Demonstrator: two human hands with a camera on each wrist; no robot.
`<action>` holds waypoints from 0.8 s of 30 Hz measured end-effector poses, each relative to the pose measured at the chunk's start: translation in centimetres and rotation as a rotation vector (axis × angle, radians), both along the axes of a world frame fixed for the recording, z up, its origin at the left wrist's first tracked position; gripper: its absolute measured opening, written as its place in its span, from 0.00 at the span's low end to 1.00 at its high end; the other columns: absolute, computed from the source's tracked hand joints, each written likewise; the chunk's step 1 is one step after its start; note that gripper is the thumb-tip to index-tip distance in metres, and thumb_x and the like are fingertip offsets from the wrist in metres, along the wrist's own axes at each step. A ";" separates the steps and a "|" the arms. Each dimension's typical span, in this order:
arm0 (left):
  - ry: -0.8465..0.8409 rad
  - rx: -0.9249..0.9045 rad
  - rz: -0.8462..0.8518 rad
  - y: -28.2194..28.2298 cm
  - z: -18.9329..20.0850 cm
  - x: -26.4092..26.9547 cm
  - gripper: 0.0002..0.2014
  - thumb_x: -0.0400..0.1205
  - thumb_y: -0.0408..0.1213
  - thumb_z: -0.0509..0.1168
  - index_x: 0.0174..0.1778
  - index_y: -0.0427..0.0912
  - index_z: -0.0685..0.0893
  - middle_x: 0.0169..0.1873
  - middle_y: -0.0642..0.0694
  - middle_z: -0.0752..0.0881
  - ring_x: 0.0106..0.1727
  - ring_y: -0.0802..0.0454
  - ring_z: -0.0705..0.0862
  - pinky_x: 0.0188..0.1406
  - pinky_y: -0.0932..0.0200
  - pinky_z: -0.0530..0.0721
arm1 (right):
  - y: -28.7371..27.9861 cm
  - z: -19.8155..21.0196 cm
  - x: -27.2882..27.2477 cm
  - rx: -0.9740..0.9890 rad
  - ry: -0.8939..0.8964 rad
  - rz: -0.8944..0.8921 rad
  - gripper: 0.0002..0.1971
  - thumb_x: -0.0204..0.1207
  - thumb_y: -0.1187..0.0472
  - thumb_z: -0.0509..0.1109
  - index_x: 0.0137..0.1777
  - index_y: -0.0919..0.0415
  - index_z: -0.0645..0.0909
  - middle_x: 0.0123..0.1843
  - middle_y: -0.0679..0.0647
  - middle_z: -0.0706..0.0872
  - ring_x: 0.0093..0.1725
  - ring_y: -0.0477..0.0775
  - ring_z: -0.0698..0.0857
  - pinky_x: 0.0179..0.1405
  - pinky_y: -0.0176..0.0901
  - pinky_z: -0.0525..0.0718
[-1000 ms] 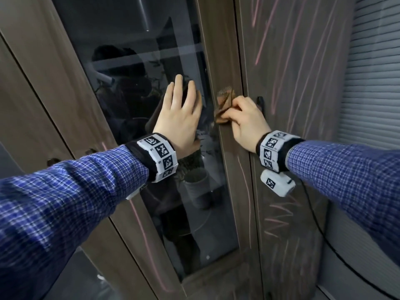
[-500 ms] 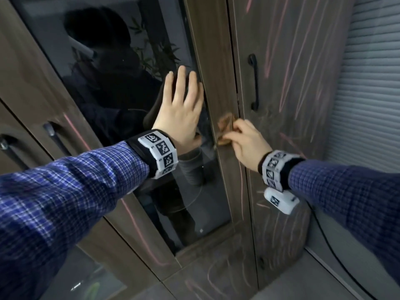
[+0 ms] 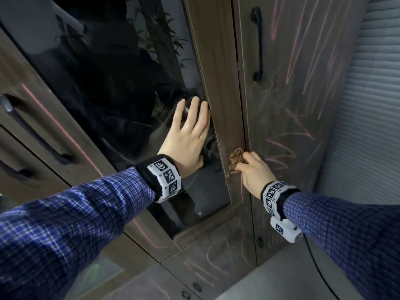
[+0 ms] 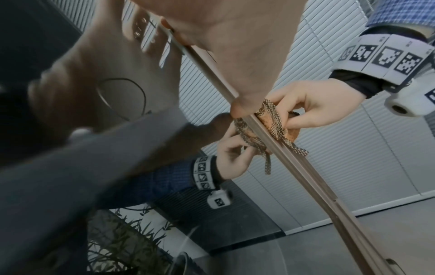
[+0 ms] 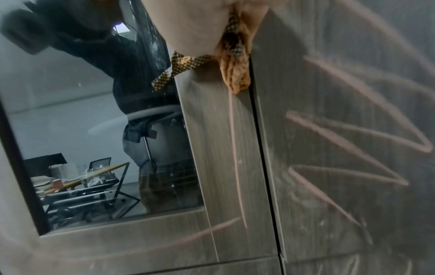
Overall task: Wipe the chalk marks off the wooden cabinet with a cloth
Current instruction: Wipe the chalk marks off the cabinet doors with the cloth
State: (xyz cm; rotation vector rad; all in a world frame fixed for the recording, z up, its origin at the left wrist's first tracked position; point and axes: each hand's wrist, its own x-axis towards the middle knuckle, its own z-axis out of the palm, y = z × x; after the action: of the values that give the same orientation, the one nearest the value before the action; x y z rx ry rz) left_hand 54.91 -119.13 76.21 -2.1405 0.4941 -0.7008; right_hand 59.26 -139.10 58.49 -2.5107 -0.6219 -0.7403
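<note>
Early in wiping: right hand [image 3: 253,171] pinching cloth [image 3: 235,155] against door frame [image 3: 218,87], left hand [image 3: 188,137] spread flat on glass [image 3: 104,79], most chalk marks [image 3: 287,146] remaining.

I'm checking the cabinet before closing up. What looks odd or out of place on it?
Pink chalk marks scrawl across the wooden door; a line runs below the cloth.
</note>
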 end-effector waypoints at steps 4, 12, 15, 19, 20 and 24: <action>-0.004 0.002 0.025 -0.3 -1.0 0.0 0.52 0.77 0.64 0.60 0.87 0.28 0.55 0.86 0.29 0.52 0.87 0.27 0.48 0.84 0.24 0.47 | 0.5 -2.5 -0.2 0.022 0.037 -0.036 0.14 0.64 0.80 0.70 0.42 0.62 0.87 0.49 0.57 0.80 0.50 0.61 0.77 0.41 0.52 0.86; 0.018 0.077 -0.003 0.8 -3.1 0.2 0.52 0.77 0.66 0.57 0.87 0.28 0.55 0.86 0.29 0.50 0.87 0.26 0.48 0.85 0.25 0.44 | 2.3 -10.6 -1.6 0.055 0.201 -0.102 0.20 0.59 0.83 0.70 0.43 0.60 0.88 0.49 0.55 0.80 0.48 0.60 0.78 0.43 0.51 0.86; 0.025 0.067 -0.010 1.1 -4.1 0.2 0.53 0.77 0.65 0.57 0.87 0.27 0.53 0.87 0.29 0.50 0.87 0.27 0.48 0.85 0.26 0.44 | 2.4 -12.5 -1.7 0.063 0.218 -0.102 0.21 0.57 0.85 0.71 0.42 0.61 0.87 0.47 0.55 0.80 0.46 0.61 0.78 0.40 0.51 0.86; 0.030 0.053 -0.013 1.5 -5.8 0.0 0.53 0.77 0.65 0.58 0.87 0.27 0.53 0.87 0.29 0.50 0.88 0.28 0.49 0.85 0.27 0.44 | 2.5 -14.5 -2.0 0.067 0.269 -0.110 0.19 0.59 0.85 0.70 0.41 0.61 0.87 0.47 0.57 0.81 0.47 0.63 0.79 0.42 0.52 0.86; 0.037 0.056 -0.012 1.7 -6.3 -0.1 0.53 0.76 0.65 0.58 0.87 0.27 0.53 0.87 0.29 0.50 0.88 0.29 0.49 0.85 0.27 0.44 | 2.5 -15.0 -2.1 0.068 0.289 -0.107 0.19 0.60 0.84 0.69 0.41 0.61 0.87 0.48 0.57 0.82 0.48 0.63 0.79 0.43 0.52 0.86; 0.068 0.076 -0.023 2.7 -8.3 -0.6 0.52 0.77 0.62 0.60 0.86 0.27 0.54 0.87 0.29 0.51 0.87 0.29 0.49 0.85 0.27 0.43 | 2.9 -16.9 -2.2 0.109 0.374 -0.121 0.17 0.67 0.81 0.67 0.45 0.60 0.87 0.52 0.56 0.81 0.52 0.63 0.79 0.51 0.53 0.85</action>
State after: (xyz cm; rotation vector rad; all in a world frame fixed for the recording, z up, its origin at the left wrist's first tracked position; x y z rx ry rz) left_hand 54.36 -116.45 67.95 -2.0957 0.5737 -0.6133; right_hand 57.04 -136.22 41.64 -2.5082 -0.2926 -0.3177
